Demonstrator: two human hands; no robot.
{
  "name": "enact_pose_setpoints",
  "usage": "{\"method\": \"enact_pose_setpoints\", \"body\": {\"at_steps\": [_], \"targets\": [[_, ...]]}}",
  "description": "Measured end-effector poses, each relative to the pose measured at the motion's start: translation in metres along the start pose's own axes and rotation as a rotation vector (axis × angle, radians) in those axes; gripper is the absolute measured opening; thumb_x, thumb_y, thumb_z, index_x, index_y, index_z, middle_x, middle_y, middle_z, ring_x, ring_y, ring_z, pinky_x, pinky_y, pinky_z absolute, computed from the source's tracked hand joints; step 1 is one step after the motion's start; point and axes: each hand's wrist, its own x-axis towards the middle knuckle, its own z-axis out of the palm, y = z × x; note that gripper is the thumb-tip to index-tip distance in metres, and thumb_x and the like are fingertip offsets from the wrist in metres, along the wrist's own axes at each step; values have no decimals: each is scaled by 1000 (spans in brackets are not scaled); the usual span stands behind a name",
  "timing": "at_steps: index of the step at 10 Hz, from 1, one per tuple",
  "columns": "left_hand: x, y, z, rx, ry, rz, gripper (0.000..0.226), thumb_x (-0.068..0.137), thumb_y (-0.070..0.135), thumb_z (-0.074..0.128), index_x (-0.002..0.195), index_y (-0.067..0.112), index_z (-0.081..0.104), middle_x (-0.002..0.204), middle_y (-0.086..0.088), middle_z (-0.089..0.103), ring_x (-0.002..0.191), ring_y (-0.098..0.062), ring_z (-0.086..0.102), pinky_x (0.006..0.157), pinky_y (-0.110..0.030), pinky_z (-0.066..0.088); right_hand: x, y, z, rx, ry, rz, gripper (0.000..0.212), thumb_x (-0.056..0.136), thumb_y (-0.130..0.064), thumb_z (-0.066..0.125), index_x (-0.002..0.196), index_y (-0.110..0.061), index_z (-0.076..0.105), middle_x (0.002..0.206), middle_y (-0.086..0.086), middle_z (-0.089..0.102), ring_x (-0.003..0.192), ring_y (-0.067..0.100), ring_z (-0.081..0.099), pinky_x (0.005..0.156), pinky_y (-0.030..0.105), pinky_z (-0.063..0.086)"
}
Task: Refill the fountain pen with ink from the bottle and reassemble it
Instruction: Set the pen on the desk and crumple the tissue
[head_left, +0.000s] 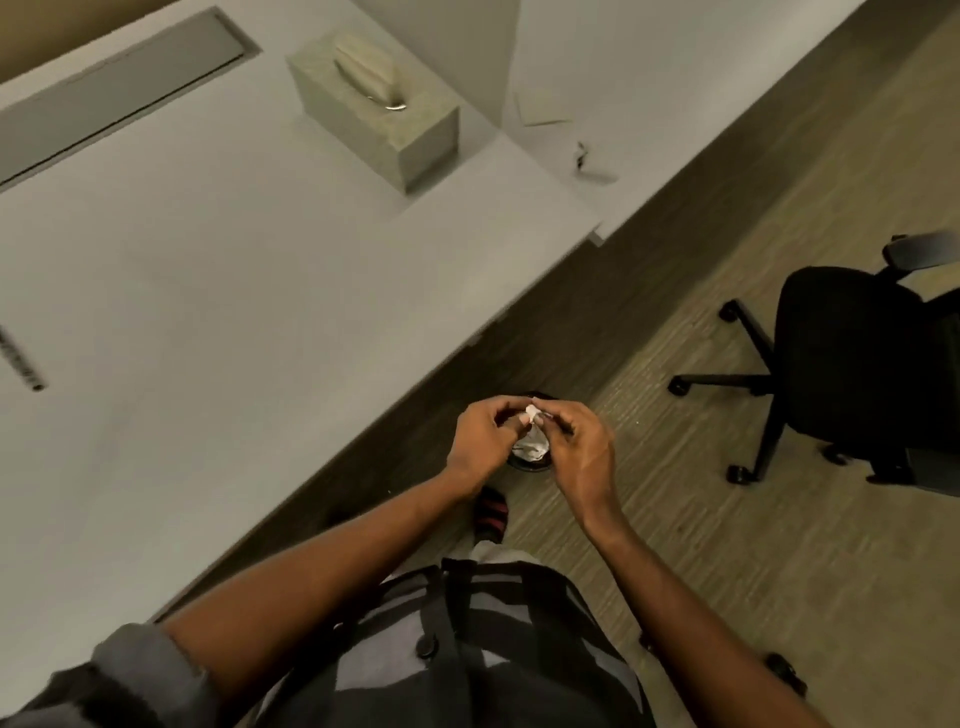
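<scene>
My left hand (480, 436) and my right hand (576, 452) meet in front of me, off the table's edge and above the floor. Their fingertips pinch a small white tissue scrap (534, 414) between them. A thin dark sliver shows at my right fingers; I cannot tell what it is. Directly under the hands stands a small black bin (535, 466) with crumpled white tissue (532, 448) in it. A dark ribbed pen-like piece (21, 364) lies at the table's left edge. No ink bottle is clearly in view.
A white table (234, 260) fills the left, with a tissue box (379, 119), a sheet of paper (540, 109) and a small blurred dark object (582, 156) on it. A black office chair (852, 374) stands on the carpet at the right.
</scene>
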Motion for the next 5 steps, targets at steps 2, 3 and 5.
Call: {"method": "enact_pose_setpoints", "body": {"at_steps": [2,3,5], "targets": [[29,2,70,333,-74,226,35,98,8,53,128,19,68,114,5,74,102,-2,66,88,-15,50,32,60,-38,-102,-5,-29,23,97,0,63,113,-9,76,110,2,75,100,4,66,91,19,54],[41,-4,89,423,-139,163,41,100,12,52,140,16,57,126,-6,69,113,-18,65,97,-31,51,44,77,-43,-121,-16,-19,27,96,4,59,115,-6,75,112,5,74,101,4,65,93,8,48],[72,1,110,631,-334,39,72,98,18,58,159,7,22,152,-16,47,138,-31,47,115,-40,38,76,113,-41,-173,-49,53,33,96,5,57,123,-3,74,129,15,71,120,23,67,108,12,39]]}}
